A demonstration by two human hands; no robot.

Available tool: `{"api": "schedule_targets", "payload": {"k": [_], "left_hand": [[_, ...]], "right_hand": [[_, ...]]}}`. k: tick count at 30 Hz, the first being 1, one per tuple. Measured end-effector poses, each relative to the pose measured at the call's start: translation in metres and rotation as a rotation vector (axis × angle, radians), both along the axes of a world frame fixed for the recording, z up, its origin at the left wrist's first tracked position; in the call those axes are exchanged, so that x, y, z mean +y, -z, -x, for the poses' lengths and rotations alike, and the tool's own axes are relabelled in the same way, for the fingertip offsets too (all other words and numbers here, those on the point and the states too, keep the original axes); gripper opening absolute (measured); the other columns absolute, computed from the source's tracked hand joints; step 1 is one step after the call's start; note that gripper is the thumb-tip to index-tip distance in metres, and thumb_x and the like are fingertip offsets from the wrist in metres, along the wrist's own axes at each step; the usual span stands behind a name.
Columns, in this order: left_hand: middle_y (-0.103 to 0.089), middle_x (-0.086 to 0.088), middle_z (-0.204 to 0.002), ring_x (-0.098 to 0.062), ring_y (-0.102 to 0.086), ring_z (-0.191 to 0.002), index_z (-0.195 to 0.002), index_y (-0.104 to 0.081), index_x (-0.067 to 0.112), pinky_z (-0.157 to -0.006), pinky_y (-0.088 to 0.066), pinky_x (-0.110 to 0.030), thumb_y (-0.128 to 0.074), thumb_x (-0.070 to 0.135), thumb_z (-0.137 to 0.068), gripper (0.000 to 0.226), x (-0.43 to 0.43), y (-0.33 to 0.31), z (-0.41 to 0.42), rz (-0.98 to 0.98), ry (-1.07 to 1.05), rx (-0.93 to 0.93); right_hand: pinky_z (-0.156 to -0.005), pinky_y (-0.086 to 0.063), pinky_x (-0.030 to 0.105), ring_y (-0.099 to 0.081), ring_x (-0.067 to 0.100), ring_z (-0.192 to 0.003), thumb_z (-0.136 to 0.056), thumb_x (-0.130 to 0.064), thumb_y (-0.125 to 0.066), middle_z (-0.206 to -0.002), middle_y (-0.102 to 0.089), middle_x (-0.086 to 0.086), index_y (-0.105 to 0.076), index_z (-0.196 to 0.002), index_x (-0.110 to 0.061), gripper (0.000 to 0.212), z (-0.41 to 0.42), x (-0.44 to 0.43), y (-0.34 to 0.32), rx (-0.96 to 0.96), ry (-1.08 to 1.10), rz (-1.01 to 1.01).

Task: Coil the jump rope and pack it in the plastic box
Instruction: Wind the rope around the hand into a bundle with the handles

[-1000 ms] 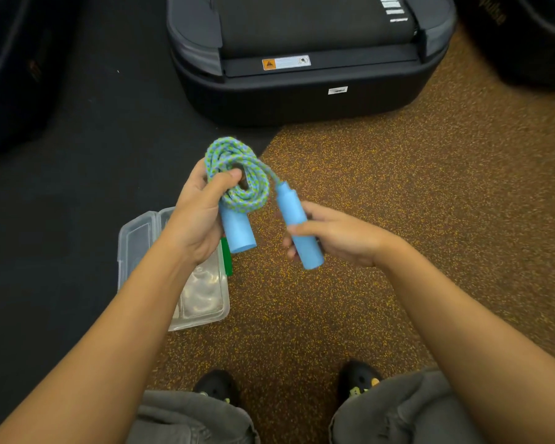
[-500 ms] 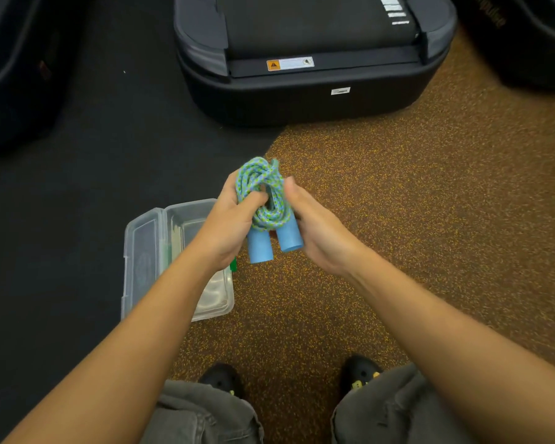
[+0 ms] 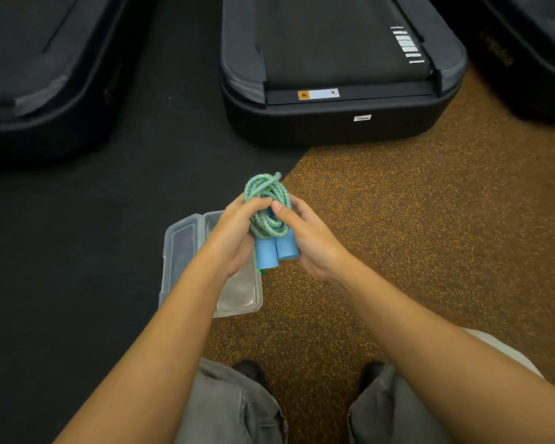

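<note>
The jump rope (image 3: 267,213) is a tight blue-green braided coil with its two light blue handles side by side, pointing down. My left hand (image 3: 234,235) grips the coil from the left, thumb across the top. From the right, my right hand (image 3: 308,238) cups the coil and handles, its thumb pressing on the rope. Below and to the left, the clear plastic box (image 3: 180,254) lies open on the floor, its lid flipped out to the left. My left forearm covers part of it.
A black treadmill's rear end (image 3: 340,91) stands straight ahead. Dark equipment sits at the far left (image 3: 39,84) and far right (image 3: 526,52). The floor is black mat on the left and brown speckled rubber on the right. My shoes and grey trousers are at the bottom.
The right hand brought its handle over beside the other one, and both hands closed around the coil. The bundle now sits a little nearer to me, over the box's edge.
</note>
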State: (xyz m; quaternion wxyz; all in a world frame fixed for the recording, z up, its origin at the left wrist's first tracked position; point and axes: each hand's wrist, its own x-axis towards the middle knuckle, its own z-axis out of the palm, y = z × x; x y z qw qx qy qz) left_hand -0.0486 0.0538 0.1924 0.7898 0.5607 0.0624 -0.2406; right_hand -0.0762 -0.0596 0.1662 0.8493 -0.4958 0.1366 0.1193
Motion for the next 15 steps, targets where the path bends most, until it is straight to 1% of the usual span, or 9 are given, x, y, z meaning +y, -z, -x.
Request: {"api": "schedule_targets", "payload": {"k": [2, 4, 7, 9, 12, 14, 15], "left_hand": [[-0.057, -0.018, -0.116, -0.026, -0.055, -0.11, -0.125, -0.049, -0.005, -0.099, -0.043, -0.04, -0.053, 0.009, -0.086, 0.041, 0.017, -0.003, 0.004, -0.005, 0.04, -0.011], [-0.058, -0.016, -0.118, -0.024, -0.055, -0.112, -0.126, -0.05, -0.001, -0.101, -0.043, -0.039, -0.057, 0.016, -0.082, 0.047, 0.031, -0.007, 0.01, 0.001, 0.089, -0.03], [-0.059, -0.012, -0.116, -0.02, -0.055, -0.109, -0.125, -0.052, 0.001, -0.1, -0.043, -0.036, -0.054, 0.02, -0.088, 0.042, 0.048, -0.017, 0.018, 0.051, 0.084, -0.033], [-0.061, -0.01, -0.113, -0.017, -0.057, -0.103, -0.124, -0.053, 0.002, -0.096, -0.046, -0.032, -0.047, 0.021, -0.091, 0.038, 0.058, -0.023, 0.021, 0.053, 0.059, -0.031], [-0.063, -0.008, -0.114, -0.013, -0.062, -0.096, -0.125, -0.053, 0.002, -0.084, -0.053, -0.025, -0.045, 0.024, -0.094, 0.039, 0.07, -0.03, 0.025, -0.012, 0.086, -0.037], [-0.065, -0.004, -0.109, -0.012, -0.062, -0.093, -0.122, -0.056, 0.007, -0.079, -0.054, -0.023, -0.046, 0.028, -0.093, 0.037, 0.075, -0.036, 0.026, -0.073, 0.113, -0.045], [-0.067, 0.001, -0.103, -0.01, -0.062, -0.09, -0.117, -0.06, 0.011, -0.076, -0.053, -0.023, -0.047, 0.03, -0.093, 0.034, 0.077, -0.039, 0.027, -0.11, 0.121, -0.049]], "right_hand": [[-0.082, -0.054, 0.028, -0.065, 0.013, -0.09, -0.09, -0.02, -0.054, -0.105, -0.064, 0.003, -0.041, -0.132, -0.01, 0.045, 0.006, 0.012, -0.004, 0.012, -0.009, -0.035], [-0.082, -0.053, 0.03, -0.063, 0.015, -0.093, -0.09, -0.02, -0.055, -0.109, -0.062, 0.004, -0.042, -0.132, -0.01, 0.045, 0.01, 0.023, -0.009, 0.03, -0.007, -0.064], [-0.081, -0.053, 0.032, -0.063, 0.017, -0.094, -0.09, -0.02, -0.055, -0.112, -0.062, 0.007, -0.044, -0.13, -0.01, 0.043, 0.013, 0.041, -0.016, 0.053, 0.019, -0.106], [-0.079, -0.052, 0.031, -0.064, 0.016, -0.093, -0.089, -0.021, -0.056, -0.111, -0.063, 0.007, -0.047, -0.127, -0.01, 0.04, 0.013, 0.05, -0.021, 0.047, 0.015, -0.108], [-0.079, -0.052, 0.032, -0.065, 0.016, -0.094, -0.088, -0.022, -0.058, -0.108, -0.065, 0.006, -0.049, -0.124, -0.011, 0.039, 0.013, 0.058, -0.026, 0.04, 0.012, -0.087], [-0.078, -0.052, 0.032, -0.064, 0.018, -0.096, -0.087, -0.023, -0.059, -0.114, -0.064, 0.009, -0.048, -0.126, -0.009, 0.043, 0.012, 0.058, -0.028, 0.031, 0.001, -0.07], [-0.077, -0.053, 0.032, -0.064, 0.019, -0.097, -0.087, -0.023, -0.059, -0.117, -0.063, 0.011, -0.047, -0.127, -0.009, 0.044, 0.011, 0.057, -0.03, 0.029, -0.012, -0.058]]}}
